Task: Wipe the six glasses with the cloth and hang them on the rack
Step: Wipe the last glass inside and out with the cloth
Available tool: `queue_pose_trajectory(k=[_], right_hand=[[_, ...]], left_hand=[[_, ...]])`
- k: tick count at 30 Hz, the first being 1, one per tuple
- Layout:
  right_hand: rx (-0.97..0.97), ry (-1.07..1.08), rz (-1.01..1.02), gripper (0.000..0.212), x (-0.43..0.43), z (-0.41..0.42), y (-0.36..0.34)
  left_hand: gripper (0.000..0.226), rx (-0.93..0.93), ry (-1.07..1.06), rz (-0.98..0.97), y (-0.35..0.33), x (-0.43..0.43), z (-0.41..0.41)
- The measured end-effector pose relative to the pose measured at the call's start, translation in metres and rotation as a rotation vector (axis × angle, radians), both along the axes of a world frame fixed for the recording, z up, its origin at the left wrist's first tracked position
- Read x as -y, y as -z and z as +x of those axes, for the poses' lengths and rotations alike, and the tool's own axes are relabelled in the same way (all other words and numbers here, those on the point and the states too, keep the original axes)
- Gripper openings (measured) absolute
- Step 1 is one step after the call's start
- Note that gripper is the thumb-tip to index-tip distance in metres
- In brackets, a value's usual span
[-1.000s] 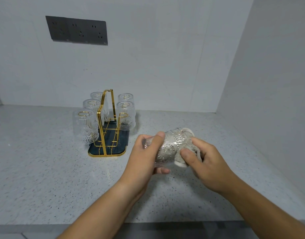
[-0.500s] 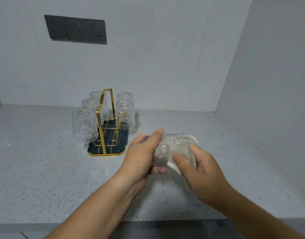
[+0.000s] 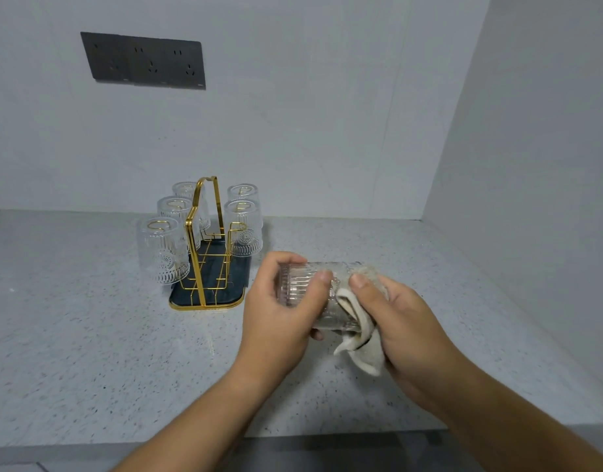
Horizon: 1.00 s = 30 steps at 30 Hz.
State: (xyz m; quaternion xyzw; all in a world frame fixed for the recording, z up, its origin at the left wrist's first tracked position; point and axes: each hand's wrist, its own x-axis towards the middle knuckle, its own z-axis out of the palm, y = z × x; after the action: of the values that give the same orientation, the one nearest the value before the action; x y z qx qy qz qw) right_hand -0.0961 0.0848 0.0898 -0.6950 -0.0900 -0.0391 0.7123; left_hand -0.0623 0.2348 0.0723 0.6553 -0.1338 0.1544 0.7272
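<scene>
Head view, nearest first: the left hand grips the ribbed base end of the sixth glass, held on its side above the counter. The right hand pinches the one cloth against its mouth end. This looks like the last wipe; next, the glass needs upending over the free peg. At ten o'clock stands one gold rack bearing five hung glasses, three left, two right. Beyond, at eleven o'clock, is one socket panel.

There are 5 glasses on 1 rack, 1 more glass, 1 cloth, 1 socket panel.
</scene>
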Motion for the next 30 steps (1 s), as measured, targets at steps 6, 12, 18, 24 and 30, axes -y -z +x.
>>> queue_pose_trajectory(k=[6, 12, 18, 24, 30], right_hand=[[0.273, 0.053, -0.507, 0.015, 0.007, -0.009, 0.014], [0.21, 0.092, -0.347, 0.016, 0.007, -0.007, 0.012], [-0.107, 0.017, 0.084, 0.031, 0.003, -0.001, -0.002], [0.141, 0.034, -0.354, 0.013, 0.004, -0.008, 0.005], [0.457, 0.022, -0.881, 0.03, 0.022, -0.005, 0.016]], left_hand=[[0.027, -0.69, 0.219, -0.191, -0.024, 0.003, 0.008], [0.029, -0.672, 0.269, -0.224, -0.019, 0.007, 0.005], [0.027, -0.012, 0.027, 0.009, 0.01, 0.005, 0.003], [0.024, -0.542, 0.157, -0.173, -0.014, 0.006, 0.009], [0.029, -0.94, 0.428, -0.28, -0.021, -0.004, 0.016]])
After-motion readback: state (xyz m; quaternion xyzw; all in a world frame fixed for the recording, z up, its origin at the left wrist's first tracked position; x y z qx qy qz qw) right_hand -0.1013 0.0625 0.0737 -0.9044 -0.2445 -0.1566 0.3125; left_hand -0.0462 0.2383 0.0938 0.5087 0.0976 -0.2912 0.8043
